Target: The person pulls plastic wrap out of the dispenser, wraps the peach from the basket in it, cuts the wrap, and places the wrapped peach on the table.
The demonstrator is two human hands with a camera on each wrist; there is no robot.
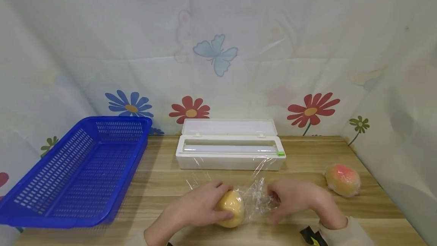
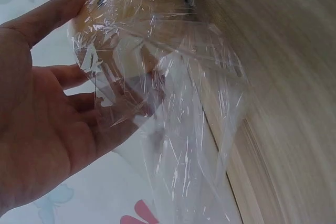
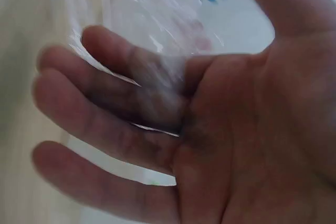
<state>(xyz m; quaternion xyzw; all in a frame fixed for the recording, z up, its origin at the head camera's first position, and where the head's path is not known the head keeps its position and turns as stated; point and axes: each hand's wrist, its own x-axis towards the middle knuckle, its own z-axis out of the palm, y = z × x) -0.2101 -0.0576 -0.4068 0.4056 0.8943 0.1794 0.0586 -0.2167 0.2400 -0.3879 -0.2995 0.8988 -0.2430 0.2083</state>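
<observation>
My left hand grips a round yellow fruit close over the table, thumb and fingers around its left side. Clear cling film covers the fruit and trails off it in loose, crumpled folds, as the left wrist view shows. To the right of the fruit is my right hand, its fingers loosely bent and apart, next to the bunched film. Behind both hands stands a white cling film dispenser with its lid raised and a roll inside. Film stretches from its front toward the fruit.
A blue plastic basket stands on the left. On the right of the wooden table sits a wrapped peach with a pink blush. A flower-printed curtain hangs close behind the dispenser and along the sides.
</observation>
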